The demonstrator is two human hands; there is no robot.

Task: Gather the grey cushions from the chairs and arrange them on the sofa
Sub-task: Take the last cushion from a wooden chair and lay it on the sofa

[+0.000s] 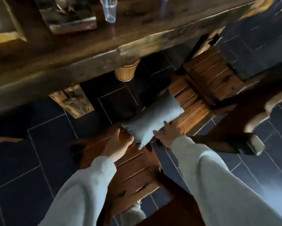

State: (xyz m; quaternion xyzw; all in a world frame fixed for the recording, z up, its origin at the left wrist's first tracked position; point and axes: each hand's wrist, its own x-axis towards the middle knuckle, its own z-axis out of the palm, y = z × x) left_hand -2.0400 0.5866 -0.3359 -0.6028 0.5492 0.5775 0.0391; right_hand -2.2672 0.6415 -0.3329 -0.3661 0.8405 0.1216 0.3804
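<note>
A grey cushion (pixel 153 119) lies aslant across the slatted wooden seats of two chairs, the near chair (pixel 133 167) and the chair beyond it (pixel 192 110). My left hand (pixel 119 144) reaches toward the cushion's near left corner, fingers apart, and touches or nearly touches it. On the right, my right hand (pixel 168 134) lies spread against the cushion's lower right edge, fingers apart. Neither hand has closed on the cushion. No sofa is in view.
A long dark wooden table (pixel 88 59) runs across the top, with a clear plastic cup (pixel 110 8) on it and a wicker basket (pixel 126 71) under its edge. A third wooden chair (pixel 213 74) stands at the right. The floor is dark tile.
</note>
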